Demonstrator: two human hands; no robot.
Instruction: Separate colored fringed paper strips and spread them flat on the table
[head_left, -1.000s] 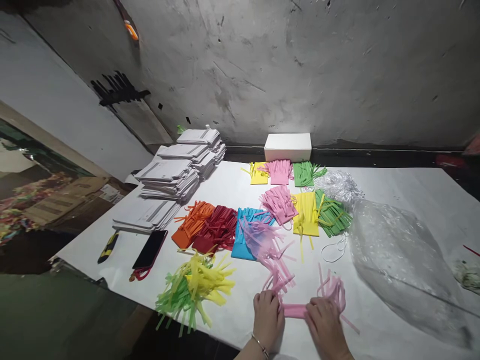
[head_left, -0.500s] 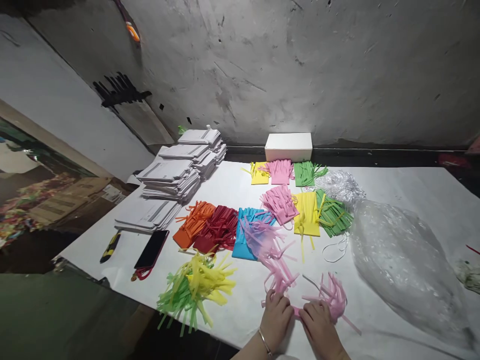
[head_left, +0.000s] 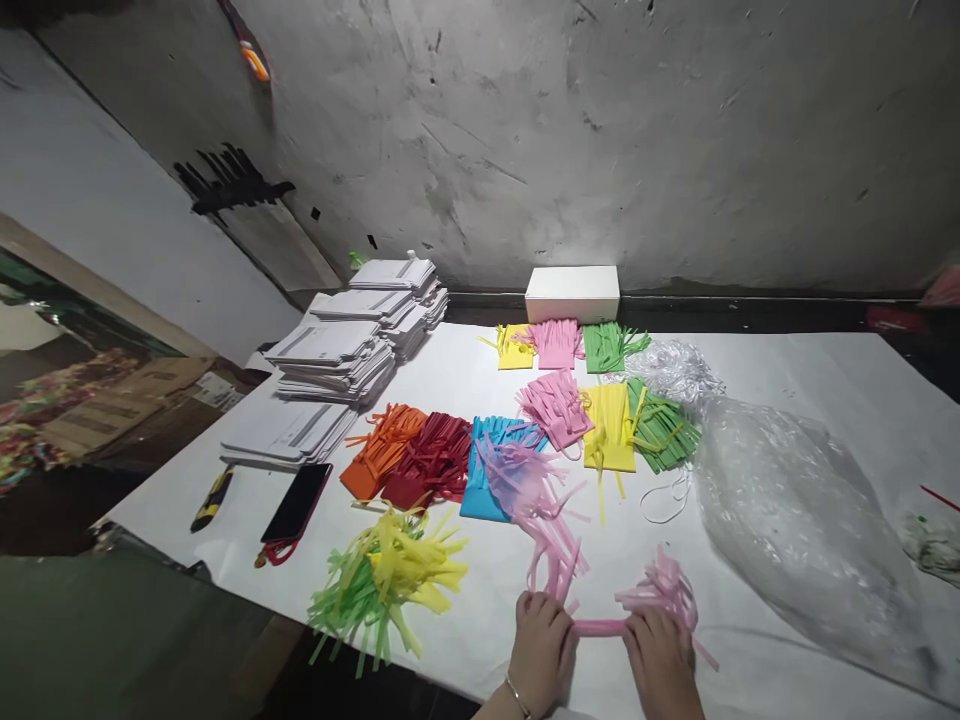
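Note:
A pink tissue-paper tassel (head_left: 600, 628) lies at the table's front edge, its middle rolled into a narrow band and both ends cut into loose strips. My left hand (head_left: 541, 640), a bangle at the wrist, is closed on the left end of the band. On the right end, my right hand (head_left: 661, 650) is closed too, its fingers bent over the paper. Pink strips fan out beyond each hand. Those on the left reach up toward more pale pink fringe (head_left: 517, 475) over a blue fringed paper piece (head_left: 480, 495). My thumbs are mostly hidden.
Orange (head_left: 364, 475), dark red (head_left: 427, 460), yellow (head_left: 611, 425) and green (head_left: 666, 428) fringed pieces lie mid-table. A yellow-green tassel (head_left: 390, 570), phone (head_left: 298, 505) and cutter (head_left: 212, 498) are left. Stacked white packets (head_left: 322, 342) stand behind; a clear plastic bag (head_left: 802, 520) lies right.
My hands have moved apart, the right one shifting rightward. A longer stretch of rolled pink band now shows between them. The view has shifted slightly.

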